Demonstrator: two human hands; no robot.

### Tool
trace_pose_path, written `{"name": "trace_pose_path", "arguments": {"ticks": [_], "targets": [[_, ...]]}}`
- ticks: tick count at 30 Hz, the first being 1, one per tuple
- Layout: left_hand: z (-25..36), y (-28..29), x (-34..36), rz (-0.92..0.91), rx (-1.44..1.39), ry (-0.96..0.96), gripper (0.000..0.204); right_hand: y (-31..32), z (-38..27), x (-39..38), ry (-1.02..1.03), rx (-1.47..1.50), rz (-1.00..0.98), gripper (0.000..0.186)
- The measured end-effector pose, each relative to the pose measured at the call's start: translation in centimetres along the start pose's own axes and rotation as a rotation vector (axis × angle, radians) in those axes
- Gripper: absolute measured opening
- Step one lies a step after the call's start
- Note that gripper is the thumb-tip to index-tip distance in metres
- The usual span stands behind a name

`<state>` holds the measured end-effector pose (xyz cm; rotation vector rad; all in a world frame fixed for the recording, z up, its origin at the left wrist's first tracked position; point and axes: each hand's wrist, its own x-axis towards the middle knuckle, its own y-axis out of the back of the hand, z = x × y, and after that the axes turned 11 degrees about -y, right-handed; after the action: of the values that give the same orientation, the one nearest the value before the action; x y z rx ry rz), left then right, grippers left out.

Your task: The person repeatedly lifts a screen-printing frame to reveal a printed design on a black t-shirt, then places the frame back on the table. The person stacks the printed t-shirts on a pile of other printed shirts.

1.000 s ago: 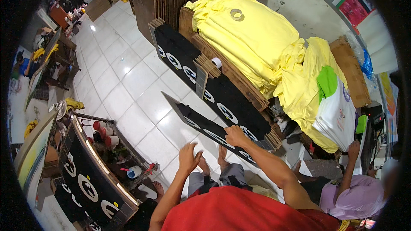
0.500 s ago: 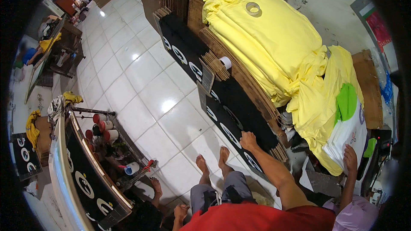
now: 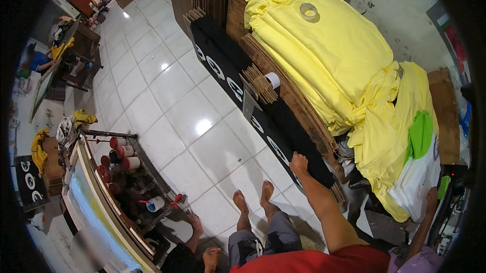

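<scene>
My right arm reaches forward from the red shirt. My right hand (image 3: 298,164) is closed at the upper edge of a black shirt-covered board (image 3: 276,149) with white print, in the front of a long upright row. Its fingertips are partly hidden. More black fabric (image 3: 298,133) lies along the row just beyond it. Low beside my lap, my left hand (image 3: 211,259) has curled fingers; whatever they may hold cannot be made out. A small dark panel (image 3: 249,103) stands between two sections of the row.
Yellow fabric (image 3: 319,45) is heaped behind the boards, with a tape roll (image 3: 309,12) on top. A co-worker's hand (image 3: 432,197) touches white cloth (image 3: 412,184) at right. At left, a framed screen (image 3: 101,212) stands by paint containers (image 3: 130,163). Another person's foot (image 3: 195,224) is on the tiles.
The framed screen at left now covers the black printed shirt that showed before. The front black board by my right hand has tipped back against the row. The right-hand co-worker's hand has lowered.
</scene>
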<state>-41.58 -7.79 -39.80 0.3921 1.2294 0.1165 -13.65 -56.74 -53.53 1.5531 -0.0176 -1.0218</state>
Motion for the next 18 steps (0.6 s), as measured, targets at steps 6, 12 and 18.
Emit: {"name": "trace_pose_path", "arguments": {"ticks": [6, 12, 18], "targets": [[1.7, -0.1, 0.3, -0.051, 0.040, -0.053, 0.019, 0.8, -0.3, 0.9, -0.028, 0.044, -0.033, 0.025], [1.1, -0.4, 2.0, -0.075, 0.077, -0.208, 0.024, 1.0, -0.5, 1.3, -0.048, 0.054, 0.009, 0.023], [2.8, -1.0, 1.7, -0.058, 0.073, -0.190, 0.025, 1.5, -0.6, 1.7, -0.050, 0.062, 0.002, 0.024]]}}
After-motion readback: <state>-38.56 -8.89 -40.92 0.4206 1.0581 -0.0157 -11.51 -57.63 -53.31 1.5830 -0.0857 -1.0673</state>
